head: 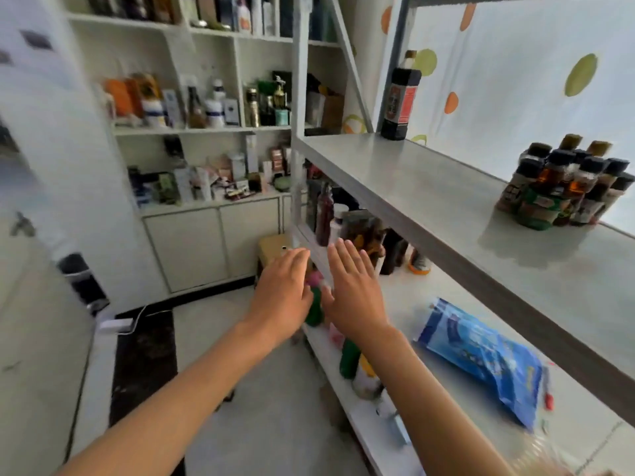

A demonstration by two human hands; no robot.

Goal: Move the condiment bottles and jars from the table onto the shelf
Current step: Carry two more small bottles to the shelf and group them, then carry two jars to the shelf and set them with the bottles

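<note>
Both my hands are stretched out flat in front of the grey metal shelf. My left hand and my right hand are empty, fingers straight, on either side of a green bottle with a pink cap below them. A cluster of several dark-capped condiment bottles stands on the upper shelf board at the right. A tall dark bottle stands at that board's far end. Several bottles and jars stand at the far end of the lower board.
A blue plastic bag lies on the lower board. Green and yellow bottles sit below the board's front edge. A white wall cabinet full of boxes and bottles fills the back. A small tan stool stands by the shelf post.
</note>
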